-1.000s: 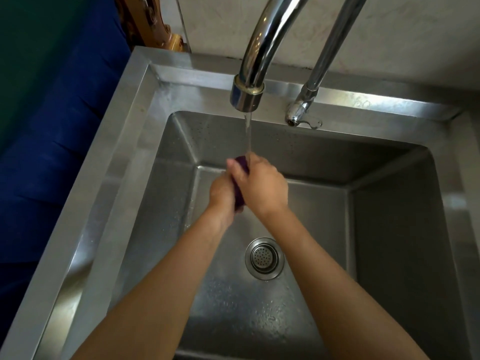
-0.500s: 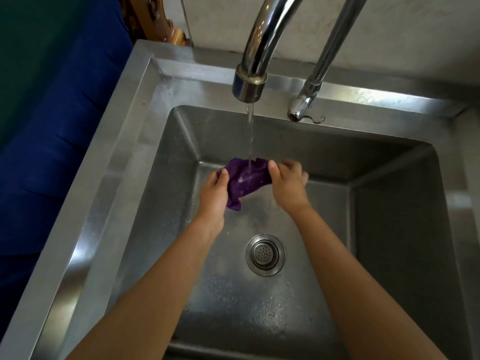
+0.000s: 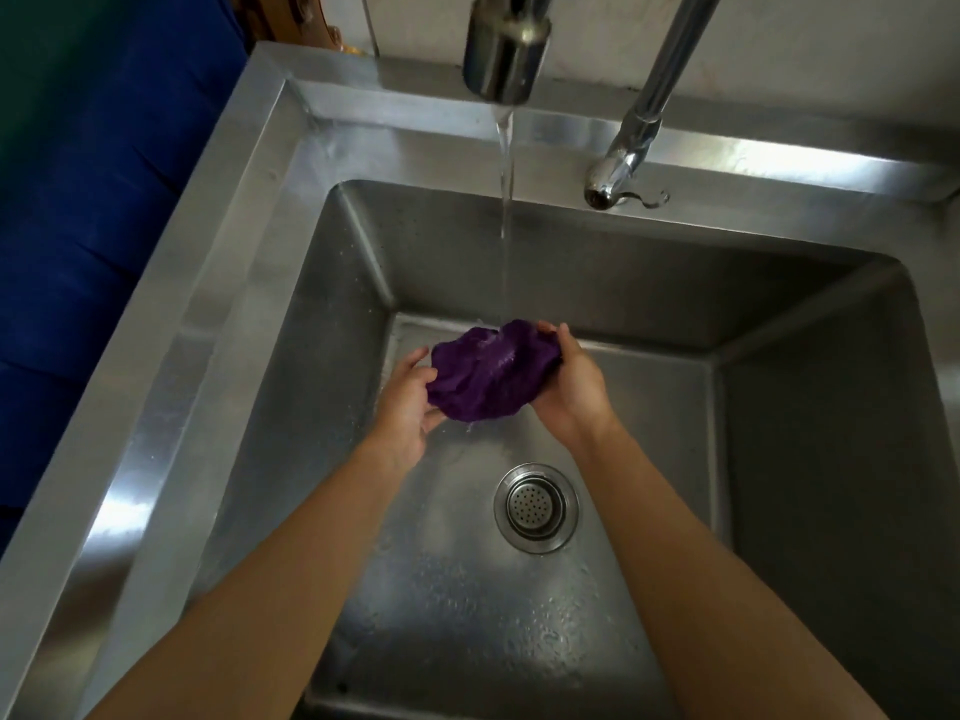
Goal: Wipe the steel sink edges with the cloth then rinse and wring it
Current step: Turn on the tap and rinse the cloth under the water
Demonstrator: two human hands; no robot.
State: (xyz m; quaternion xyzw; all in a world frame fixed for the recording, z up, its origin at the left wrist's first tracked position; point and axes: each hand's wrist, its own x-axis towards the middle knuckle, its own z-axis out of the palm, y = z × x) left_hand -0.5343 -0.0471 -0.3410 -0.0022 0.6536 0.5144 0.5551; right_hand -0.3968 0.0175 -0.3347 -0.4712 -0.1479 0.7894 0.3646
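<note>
Both hands hold a bunched purple cloth (image 3: 488,376) over the far part of the stainless steel sink (image 3: 218,283) basin. The left hand (image 3: 405,407) grasps its left side and the right hand (image 3: 569,387) its right. Water from the chrome tap spout (image 3: 506,54) strikes the cloth. The round perforated drain strainer (image 3: 536,507) lies nearer; the cloth appears soaked.

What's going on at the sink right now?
A person is rinsing a purple cloth under the running tap. The left hand and right hand cup the bunched cloth from either side, low in the steel sink, with the water stream landing on top of it. The cloth is loosely gathered, not twisted, so wringing has not yet begun. The drain strainer sits uncovered nearer the person.
</note>
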